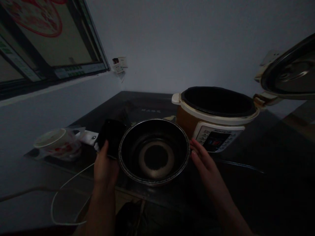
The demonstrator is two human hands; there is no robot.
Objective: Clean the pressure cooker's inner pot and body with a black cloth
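From over here, the right edge crops the open lid point(297, 78), and the top and left edges cut off the window point(73, 42). I can't read the small marks on the cooker point(187, 121)'s panel point(218, 137); its inside is lost in shadow. I can't identify the black item point(112, 136), which hides most of the left hand point(105, 165)'s fingers. Both forearms point(102, 209) run off the bottom.

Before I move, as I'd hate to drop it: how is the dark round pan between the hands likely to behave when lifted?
The pan is probably stiff, since its rim keeps an even circle. It may tip if raised from one side, being wide; the right hand's fingers sit only at its edge.
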